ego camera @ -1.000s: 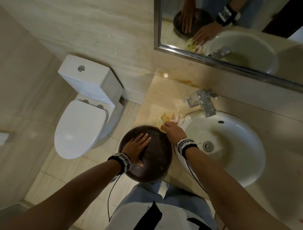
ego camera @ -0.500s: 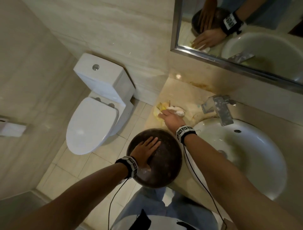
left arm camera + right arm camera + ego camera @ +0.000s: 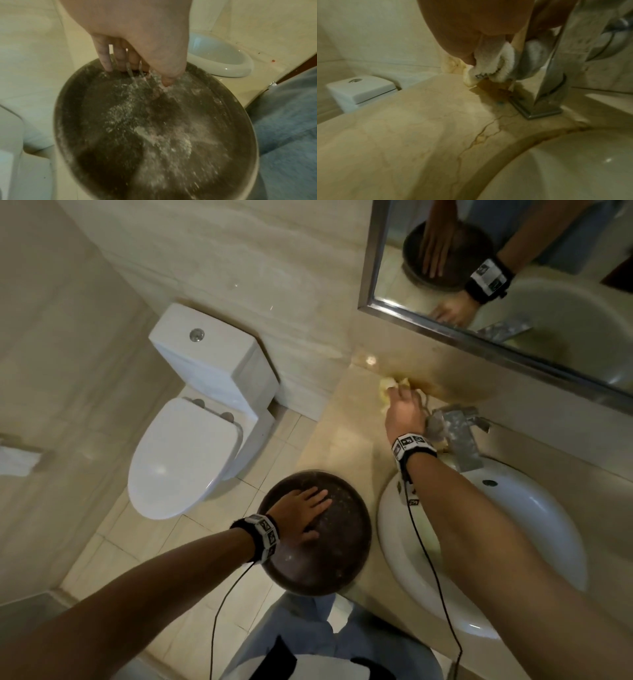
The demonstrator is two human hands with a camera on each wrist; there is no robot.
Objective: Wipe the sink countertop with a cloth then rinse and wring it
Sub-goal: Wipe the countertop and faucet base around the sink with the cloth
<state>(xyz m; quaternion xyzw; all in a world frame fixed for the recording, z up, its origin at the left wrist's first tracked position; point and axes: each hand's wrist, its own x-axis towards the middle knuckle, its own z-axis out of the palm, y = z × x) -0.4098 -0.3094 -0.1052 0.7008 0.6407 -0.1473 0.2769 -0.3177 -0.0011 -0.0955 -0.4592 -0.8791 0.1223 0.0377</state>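
Observation:
A yellow and white cloth (image 3: 387, 386) sits at the back of the beige countertop (image 3: 335, 440), against the wall and just left of the faucet (image 3: 455, 433). My right hand (image 3: 404, 405) grips it, bunched under the fingers. In the right wrist view the cloth (image 3: 488, 70) hangs from the fingers, right beside the faucet (image 3: 547, 81) and above a brown stain on the countertop (image 3: 402, 128). My left hand (image 3: 301, 515) rests flat, fingers spread, on a dark round bowl (image 3: 335, 559) at the counter's front left. In the left wrist view the bowl (image 3: 154, 135) looks dusty.
The white sink basin (image 3: 531, 525) lies to the right of the bowl. A mirror (image 3: 513, 268) hangs above the faucet. Brown staining (image 3: 438, 385) runs along the wall base. A white toilet (image 3: 191, 440) stands on the floor to the left of the counter.
My right hand has pushed the cloth from beside the bowl away across the countertop to the back wall next to the faucet. The left hand has stayed on the bowl.

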